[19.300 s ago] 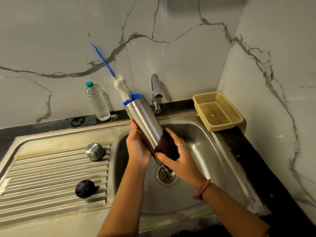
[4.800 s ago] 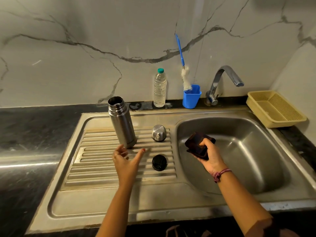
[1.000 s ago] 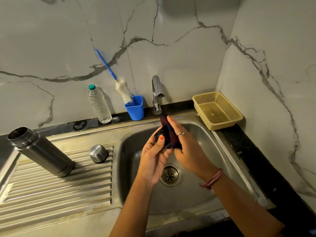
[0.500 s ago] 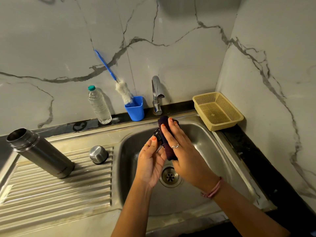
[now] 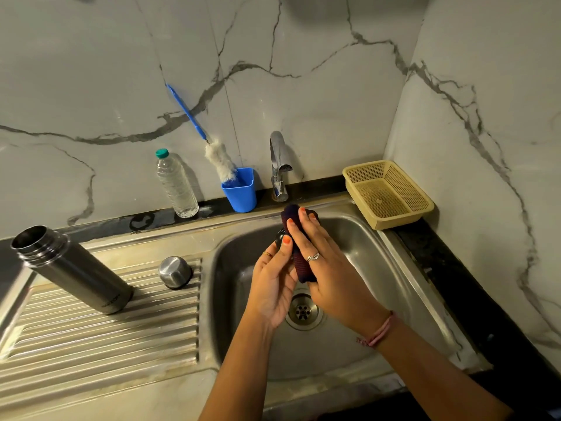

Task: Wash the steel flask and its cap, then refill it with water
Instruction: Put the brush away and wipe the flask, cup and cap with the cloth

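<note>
The open steel flask (image 5: 73, 270) stands on the ribbed drainboard at the left. Its steel outer cap (image 5: 175, 271) sits dome-up nearby on the drainboard. Over the sink basin (image 5: 376, 268), my left hand (image 5: 274, 284) holds the black inner stopper (image 5: 279, 237), which is mostly hidden by fingers and cloth. My right hand (image 5: 328, 268) presses a dark scrub cloth (image 5: 299, 265) against the stopper, fingers laid over the cloth and thumb under it.
A tap (image 5: 279, 165) stands behind the basin, with no water seen running. A blue cup (image 5: 241, 189) with a bottle brush (image 5: 218, 159), a plastic water bottle (image 5: 176, 183) and a yellow basket (image 5: 387, 194) line the back ledge. The drain (image 5: 302, 311) lies below my hands.
My right hand has slid the cloth along the stopper, fingers reaching farther toward the tap. The flask and steel cap have not moved.
</note>
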Available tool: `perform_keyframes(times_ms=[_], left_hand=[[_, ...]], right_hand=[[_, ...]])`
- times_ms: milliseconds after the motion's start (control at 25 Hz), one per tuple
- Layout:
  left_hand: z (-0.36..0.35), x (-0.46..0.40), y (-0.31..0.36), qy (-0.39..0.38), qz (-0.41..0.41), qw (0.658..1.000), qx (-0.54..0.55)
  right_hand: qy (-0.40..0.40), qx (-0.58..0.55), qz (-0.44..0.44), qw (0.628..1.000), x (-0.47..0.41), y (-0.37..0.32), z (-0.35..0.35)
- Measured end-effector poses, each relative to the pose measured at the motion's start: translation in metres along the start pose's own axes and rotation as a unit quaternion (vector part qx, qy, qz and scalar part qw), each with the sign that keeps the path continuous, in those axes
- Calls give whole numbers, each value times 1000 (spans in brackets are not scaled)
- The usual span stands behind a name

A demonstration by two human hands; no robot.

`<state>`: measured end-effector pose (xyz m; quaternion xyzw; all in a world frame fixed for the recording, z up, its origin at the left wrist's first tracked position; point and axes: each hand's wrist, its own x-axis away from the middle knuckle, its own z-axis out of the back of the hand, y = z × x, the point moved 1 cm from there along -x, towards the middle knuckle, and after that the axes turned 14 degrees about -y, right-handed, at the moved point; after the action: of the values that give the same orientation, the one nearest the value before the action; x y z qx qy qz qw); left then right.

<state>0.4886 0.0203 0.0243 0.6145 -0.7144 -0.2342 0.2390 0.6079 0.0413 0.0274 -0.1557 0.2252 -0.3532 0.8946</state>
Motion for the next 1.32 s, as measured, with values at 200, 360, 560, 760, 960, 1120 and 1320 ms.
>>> perform_keyframes(times_ms=[200, 360, 560, 760, 960, 1120, 1320], left_hand=[[1, 4, 1, -18, -6, 1000, 15], [3, 0, 3, 1, -8, 1000, 20], [-1, 2, -1, -19, -9, 999, 44], [-7, -2, -1, 17, -29, 999, 3], [-13, 0, -6, 5, -4, 1000, -28], [-5, 0, -4, 10, -14, 1000, -9], [-3, 1, -4, -10, -13, 1000, 16]], right_hand=[[-20, -201, -49, 978, -3, 12, 11], [-2, -105, 14, 994, 4, 9, 8], [-5, -213, -44, 976, 3, 15, 18], [-5, -155, -27, 988, 4, 12, 11], [-13, -236, -37, 971, 0, 22, 6], [-8, -220, -49, 974, 2, 20, 9], [-11, -215, -32, 976, 5, 17, 10]])
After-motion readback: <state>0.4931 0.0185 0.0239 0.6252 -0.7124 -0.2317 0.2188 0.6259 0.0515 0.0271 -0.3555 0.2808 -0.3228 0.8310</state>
